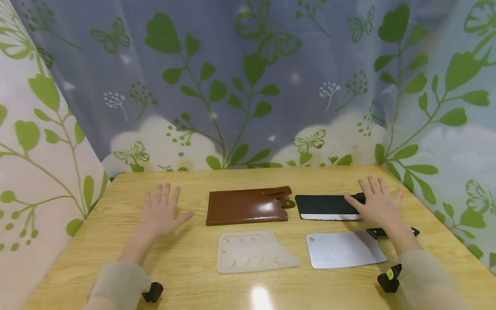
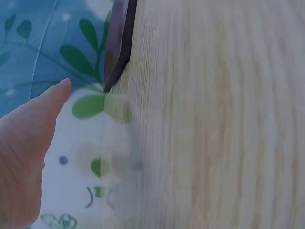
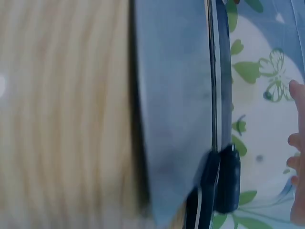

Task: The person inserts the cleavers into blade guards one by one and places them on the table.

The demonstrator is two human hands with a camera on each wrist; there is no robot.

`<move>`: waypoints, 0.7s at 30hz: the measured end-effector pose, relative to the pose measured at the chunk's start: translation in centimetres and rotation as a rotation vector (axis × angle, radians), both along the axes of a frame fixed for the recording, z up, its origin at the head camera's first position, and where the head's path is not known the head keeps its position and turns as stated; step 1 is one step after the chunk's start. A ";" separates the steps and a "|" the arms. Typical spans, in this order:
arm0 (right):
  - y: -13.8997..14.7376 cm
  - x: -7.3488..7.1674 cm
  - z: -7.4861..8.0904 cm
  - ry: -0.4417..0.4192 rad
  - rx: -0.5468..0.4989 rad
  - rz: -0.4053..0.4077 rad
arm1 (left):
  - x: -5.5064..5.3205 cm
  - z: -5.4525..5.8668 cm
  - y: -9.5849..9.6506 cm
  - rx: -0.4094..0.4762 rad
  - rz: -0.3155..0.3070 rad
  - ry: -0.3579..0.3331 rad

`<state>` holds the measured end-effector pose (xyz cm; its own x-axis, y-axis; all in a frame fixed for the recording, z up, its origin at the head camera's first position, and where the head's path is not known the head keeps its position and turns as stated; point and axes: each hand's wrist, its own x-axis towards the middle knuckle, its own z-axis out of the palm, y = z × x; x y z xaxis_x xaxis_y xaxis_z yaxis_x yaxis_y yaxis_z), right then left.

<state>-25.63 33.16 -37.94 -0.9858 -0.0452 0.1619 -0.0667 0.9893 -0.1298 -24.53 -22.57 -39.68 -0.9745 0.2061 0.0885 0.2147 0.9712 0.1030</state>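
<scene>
My left hand (image 1: 160, 213) is spread with fingers apart at the left of the table, left of a brown leather knife sheath (image 1: 246, 206). Nothing is in it. My right hand (image 1: 379, 204) is likewise spread and holds nothing; it overlaps the handle end of a black-bladed cleaver (image 1: 323, 204) with a bright edge. Below that cleaver lies a silver cleaver (image 1: 342, 249) with a hole in its blade corner, its black handle partly hidden by my right wrist. A white slotted plastic blade guard (image 1: 253, 254) lies in front of the sheath. The silver blade (image 3: 176, 95) fills the right wrist view's middle.
All four items lie flat on a light wood table (image 1: 186, 284). A patterned curtain (image 1: 217, 86) with leaves and butterflies hangs behind it and along both sides. A small black camera (image 1: 153, 292) sits at the left wrist, another (image 1: 389, 280) at the right.
</scene>
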 end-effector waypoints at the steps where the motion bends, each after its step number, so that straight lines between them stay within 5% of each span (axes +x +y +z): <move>1: 0.3 0.1 0.0 0.010 0.003 0.005 | 0.1 0.1 0.5 -0.002 -0.013 0.001; 9: 4.1 1.7 -0.5 0.137 -0.015 0.123 | 1.0 0.8 5.1 -0.075 -0.151 0.058; 21: 8.3 3.4 -1.3 0.020 0.026 0.346 | 3.4 0.5 10.7 -0.115 -0.381 0.048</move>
